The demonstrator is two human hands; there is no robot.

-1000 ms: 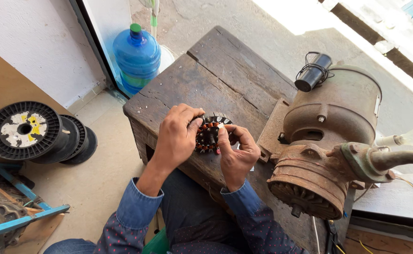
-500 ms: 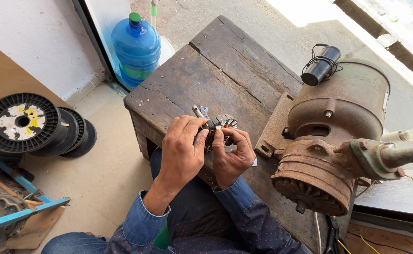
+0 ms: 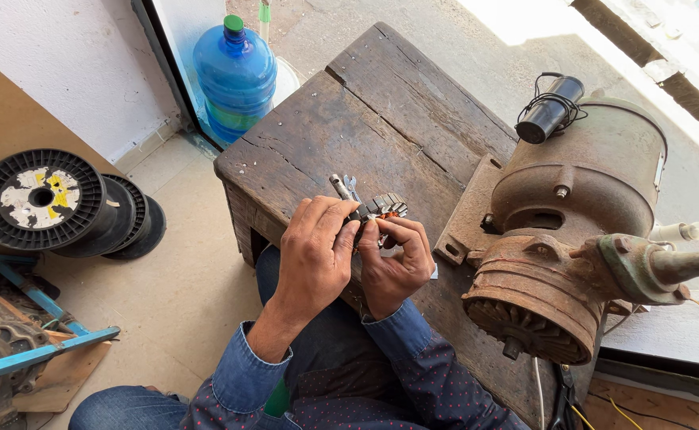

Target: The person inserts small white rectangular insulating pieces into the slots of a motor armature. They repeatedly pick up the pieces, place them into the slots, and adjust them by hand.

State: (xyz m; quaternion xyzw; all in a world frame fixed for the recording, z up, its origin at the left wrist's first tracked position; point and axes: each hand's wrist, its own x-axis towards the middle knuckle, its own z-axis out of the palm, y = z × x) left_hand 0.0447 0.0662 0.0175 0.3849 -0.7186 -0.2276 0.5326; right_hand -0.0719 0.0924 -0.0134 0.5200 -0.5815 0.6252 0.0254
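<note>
Both hands meet over the desk's (image 3: 326, 135) near edge: the left hand (image 3: 315, 253) and right hand (image 3: 395, 267) clasp a small wound stator (image 3: 383, 207); bare wood lies beyond.

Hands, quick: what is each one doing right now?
Left hand: closed on the small wound motor core.
Right hand: closed on the same core from the other side.

worn wooden table (image 3: 413, 103) on pale tiled floor (image 3: 182, 271); white wall (image 3: 71, 64); sunlit concrete beyond
</note>
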